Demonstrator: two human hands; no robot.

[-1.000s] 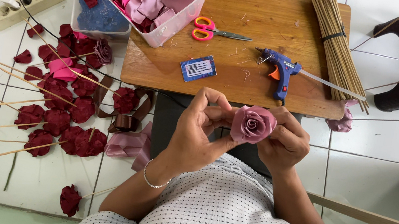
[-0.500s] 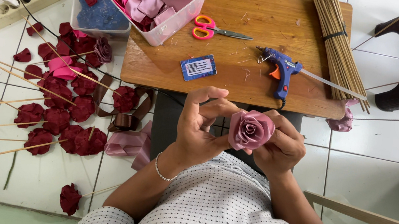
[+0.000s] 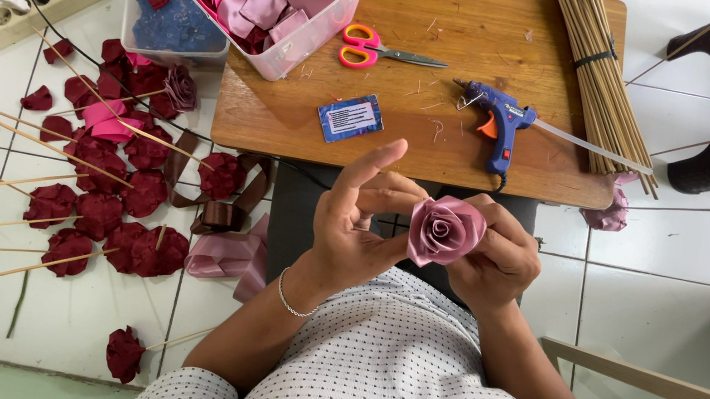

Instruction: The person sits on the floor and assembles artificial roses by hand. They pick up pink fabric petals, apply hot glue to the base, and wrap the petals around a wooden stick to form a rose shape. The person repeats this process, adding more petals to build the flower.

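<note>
Compared with half a second ago, the left hand [image 3: 362,219] has opened a little: its index finger now points up toward the table edge instead of curling over the flower, while its thumb and lower fingers touch the bloom's left side. The mauve ribbon rose [image 3: 445,229] sits in nearly the same place, just below the wooden table [image 3: 452,20] and above the dotted shirt [image 3: 405,371]. The right hand [image 3: 498,255] cups and grips the rose from the right and behind, fingers curled around it.

The rose is satin, smooth and glossy, wound in a tight spiral. On the table lie a blue glue gun [image 3: 498,122], orange-handled scissors [image 3: 373,48], a small blue card [image 3: 350,117] and a tied bundle of thin bamboo sticks [image 3: 605,72].

A clear plastic tub [image 3: 326,36] holds pink and mauve ribbon pieces. On the tiled floor [image 3: 64,326] dark red ribbon roses [image 3: 103,203] lie on skewers, near a power strip [image 3: 38,2].
</note>
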